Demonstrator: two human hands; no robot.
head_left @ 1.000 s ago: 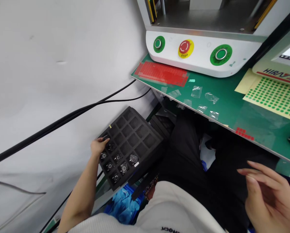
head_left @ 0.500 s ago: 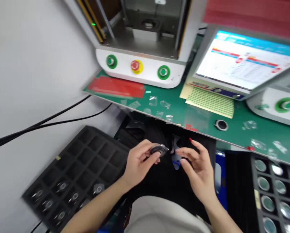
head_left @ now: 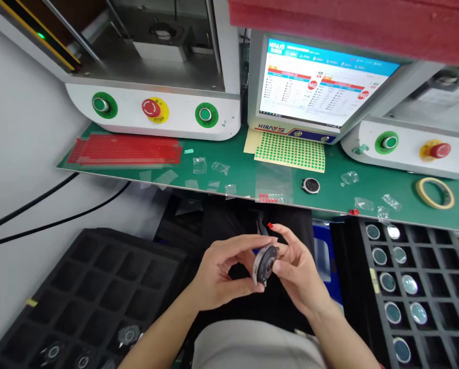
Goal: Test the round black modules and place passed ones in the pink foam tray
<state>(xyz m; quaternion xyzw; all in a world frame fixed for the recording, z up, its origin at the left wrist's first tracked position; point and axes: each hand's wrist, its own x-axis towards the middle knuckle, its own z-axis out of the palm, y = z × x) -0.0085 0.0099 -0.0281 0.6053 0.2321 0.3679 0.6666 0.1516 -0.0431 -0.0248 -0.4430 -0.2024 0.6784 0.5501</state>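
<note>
Holding watch on edge, this side of bench: left hand fingers pinching rim top and bottom, right hand gripping its right side, long axis near upright, both equally close

red, green and black around the monitor

its screen is white with a blue top band. below the monitor, green dots in rows pattern a cream sheet on the green worktop; below-left, strips are red. farther below, the watch case is black, silver-rimmed.
</note>
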